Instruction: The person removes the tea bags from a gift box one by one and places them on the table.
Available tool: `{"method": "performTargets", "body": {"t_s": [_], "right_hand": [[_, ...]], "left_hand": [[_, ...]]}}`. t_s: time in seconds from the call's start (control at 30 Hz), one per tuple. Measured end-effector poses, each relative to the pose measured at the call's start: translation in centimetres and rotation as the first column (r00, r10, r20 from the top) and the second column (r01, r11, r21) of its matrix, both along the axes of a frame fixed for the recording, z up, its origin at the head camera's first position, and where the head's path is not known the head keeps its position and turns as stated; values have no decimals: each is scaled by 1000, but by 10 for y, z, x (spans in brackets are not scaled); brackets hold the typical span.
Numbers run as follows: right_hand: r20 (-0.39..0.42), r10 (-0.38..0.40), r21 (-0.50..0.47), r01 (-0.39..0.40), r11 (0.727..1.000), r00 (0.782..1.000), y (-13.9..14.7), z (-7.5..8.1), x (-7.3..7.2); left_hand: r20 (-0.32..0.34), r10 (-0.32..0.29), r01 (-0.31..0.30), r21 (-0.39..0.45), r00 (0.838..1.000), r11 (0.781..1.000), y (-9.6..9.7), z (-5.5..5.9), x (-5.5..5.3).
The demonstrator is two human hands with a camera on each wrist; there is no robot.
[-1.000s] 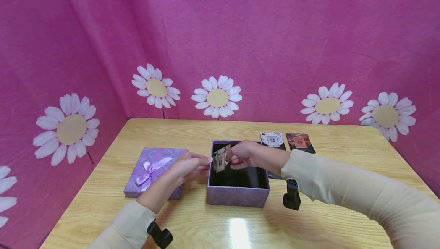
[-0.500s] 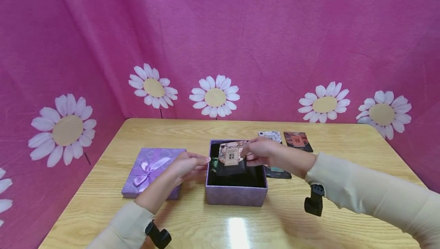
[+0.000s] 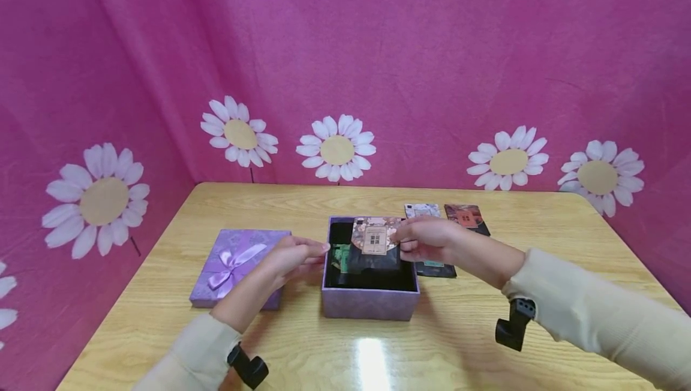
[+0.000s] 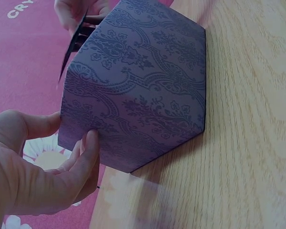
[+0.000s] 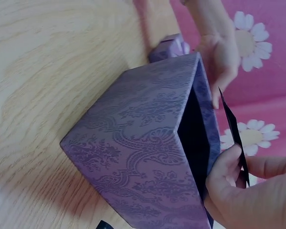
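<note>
A purple patterned gift box [image 3: 371, 305] stands without its lid on the table. My left hand [image 3: 296, 259] is at its left wall; in the left wrist view the thumb lies at the rim and the fingertips rest against the outer side. Over the box's opening, my right hand [image 3: 429, 238] pinches a flat tea packet [image 3: 372, 262] by its right edge. This packet is black below and floral pink above, with a framed label facing me. Beneath it, a green-patterned packet [image 3: 340, 254] lies inside the dark box.
The purple lid [image 3: 245, 262] with a satin bow lies left of the box. Behind and right lie a white-topped packet [image 3: 421, 209], an orange-red one [image 3: 466, 218] and a teal-labelled one [image 3: 436, 268]. A pink flowered curtain [image 3: 421, 79] hangs behind the table.
My right hand has drawn the tea packet up and rightward from the box's left side, turning its face toward me. The green-patterned packet now shows more. My left hand has stayed at the wall.
</note>
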State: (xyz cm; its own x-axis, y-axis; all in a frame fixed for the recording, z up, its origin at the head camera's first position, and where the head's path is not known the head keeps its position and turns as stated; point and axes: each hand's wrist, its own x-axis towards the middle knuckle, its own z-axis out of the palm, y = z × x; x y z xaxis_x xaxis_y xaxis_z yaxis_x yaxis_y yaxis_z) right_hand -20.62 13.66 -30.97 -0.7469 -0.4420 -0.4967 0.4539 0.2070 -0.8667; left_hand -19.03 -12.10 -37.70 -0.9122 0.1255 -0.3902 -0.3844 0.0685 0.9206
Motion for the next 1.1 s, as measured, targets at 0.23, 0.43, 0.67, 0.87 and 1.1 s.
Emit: {"method": "performTargets", "body": {"t_s": [0.23, 0.43, 0.67, 0.87, 1.1], "right_hand": [[42, -41, -80, 44, 996, 998, 17, 3, 0], [59, -102, -79, 106, 991, 993, 33, 2, 2], [81, -134, -141, 144, 979, 988, 55, -8, -1], [102, -151, -212, 169, 962, 983, 77, -14, -6], [144, -192, -236, 222, 946, 971, 102, -19, -10]], "left_hand": [[5, -1, 1, -3, 1000, 1000, 0, 0, -1], [12, -2, 2, -1, 1000, 1000, 0, 1, -2], [8, -9, 8, 13, 1000, 1000, 0, 0, -2], [3, -10, 10, 3, 1000, 1000, 0, 0, -2], [11, -3, 3, 27, 1000, 1000, 0, -1, -2]]}}
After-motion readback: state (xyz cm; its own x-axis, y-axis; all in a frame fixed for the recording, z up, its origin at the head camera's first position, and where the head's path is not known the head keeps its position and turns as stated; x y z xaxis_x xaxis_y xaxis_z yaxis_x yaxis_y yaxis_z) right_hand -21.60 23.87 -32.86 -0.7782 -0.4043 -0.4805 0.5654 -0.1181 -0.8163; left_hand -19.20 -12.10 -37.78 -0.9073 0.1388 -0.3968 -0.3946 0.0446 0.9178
